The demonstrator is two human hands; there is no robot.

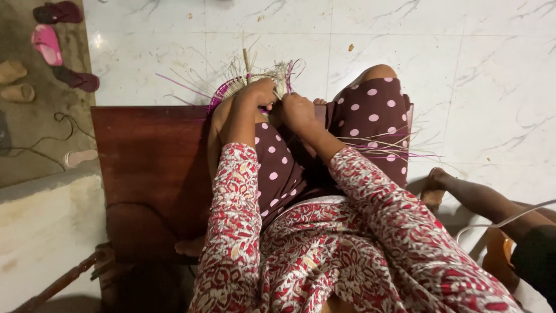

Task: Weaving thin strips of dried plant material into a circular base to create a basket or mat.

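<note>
- on the dark ground along the left edge lie several sandals: a dark pair (58, 11) at the top corner, one pink sandal (46, 44), another dark one (78, 78), two tan ones (14, 81), and a pale one (80, 156) lower down, near the white step.
- a dark wooden seat (150, 168) carries the person; its far edge meets the white marble floor (463, 69).
- the left hand (258, 93) is at the far edge of the seat, just past the knee. its fingers are curled and pressed together over the rim of the woven piece (243, 84); whether they pinch a single strand i cannot tell.
- the left arm runs straight out from the body in a red-and-white patterned sleeve, forearm bare, wrist bent down onto the weaving.
- the woven piece is one small round piece of purple and straw-coloured strands, half finished, with loose ends fanning out over the floor. it sits between the two hands, against the knees.
- the right hand (298, 110) is just beside the left, touching the same piece. its fingers are bent inward and closed on the near side of the weave; the fingertips are hidden.
- the right arm comes in at a slant, elbow out, over the polka-dot skirt.
- a loose bundle of strands (394, 148), purple and straw, lies across the right thigh.
- at the right edge, another person's foot (433, 185) and lower leg rest on the floor.
</note>
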